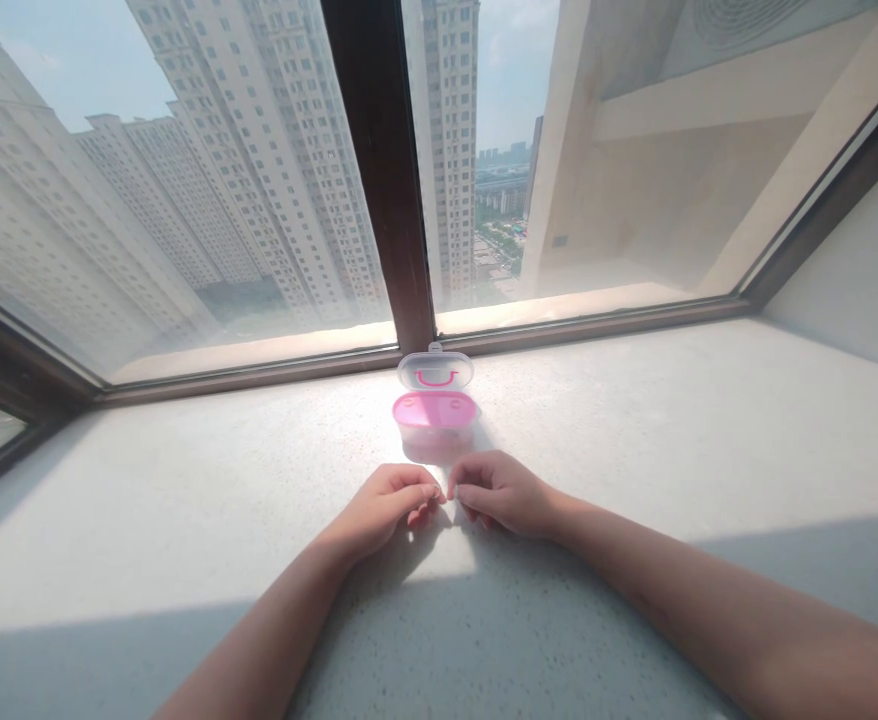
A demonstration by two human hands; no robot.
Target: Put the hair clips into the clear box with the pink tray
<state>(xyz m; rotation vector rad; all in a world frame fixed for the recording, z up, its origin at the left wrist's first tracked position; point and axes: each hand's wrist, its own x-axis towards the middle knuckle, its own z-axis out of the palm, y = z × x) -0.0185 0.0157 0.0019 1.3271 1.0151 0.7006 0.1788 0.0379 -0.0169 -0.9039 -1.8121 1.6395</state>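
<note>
My left hand (398, 502) and my right hand (500, 492) face each other just above the pale speckled sill, fingertips almost meeting. Each has its thumb pressed to the curled fingers in a pinch. Whatever lies between the fingertips is too small to make out. Right behind the hands stands a small oval plastic box (437, 440), clear below with a pink inner tray (434, 409). Its clear lid (409, 372) is tipped up and back toward the window, showing a pink handle (437, 382). Neither hand touches the box.
The speckled windowsill (184, 500) spreads to both sides, partly sunlit and partly shaded. Behind the box rises a dark window post (379, 150) between two glass panes. A white wall (851, 240) borders the right side. Tall buildings (259, 130) show outside.
</note>
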